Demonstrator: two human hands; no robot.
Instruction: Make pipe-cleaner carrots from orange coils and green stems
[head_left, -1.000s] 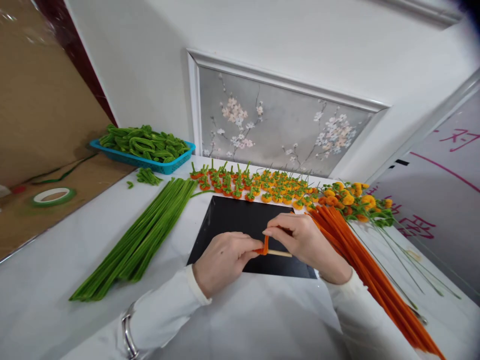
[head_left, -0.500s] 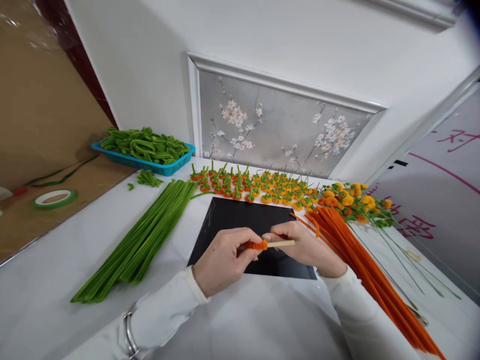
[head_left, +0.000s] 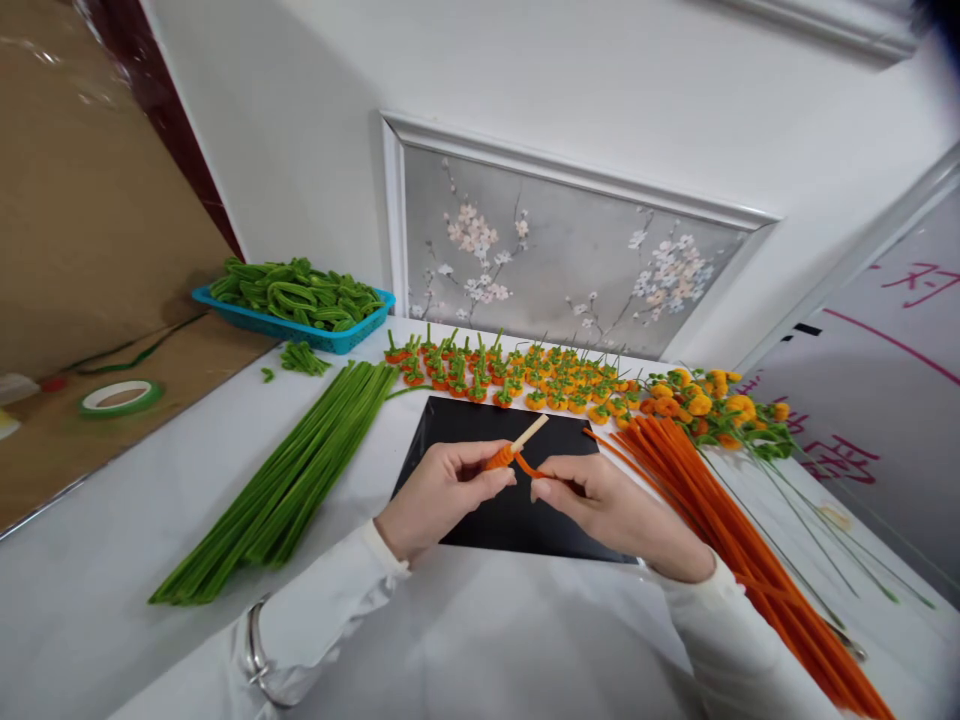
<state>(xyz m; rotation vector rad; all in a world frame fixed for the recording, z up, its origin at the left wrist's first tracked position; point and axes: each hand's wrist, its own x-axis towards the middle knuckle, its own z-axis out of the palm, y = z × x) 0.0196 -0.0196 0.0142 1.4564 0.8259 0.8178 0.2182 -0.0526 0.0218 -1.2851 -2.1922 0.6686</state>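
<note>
My left hand pinches a thin pale wooden stick, which tilts up to the right. Around the stick's lower part winds an orange pipe cleaner in tight coils, partly covered by the left fingers. My right hand grips the pipe cleaner's loose end, a short stretch of it spanning the gap between the hands. Both hands are above a black mat on the white table. Nearest the right forearm lies a bundle of orange pipe cleaners.
Green pipe cleaners lie bundled on the left. Behind them stands a blue basket heaped with green loops. Small orange and yellow flower heads line the back, with finished flowers at right. A tape roll rests far left.
The stick has swung from nearly level to pointing up and right. My right hand has drawn slightly down from the stick, and the pipe cleaner's loose stretch now shows between the hands.
</note>
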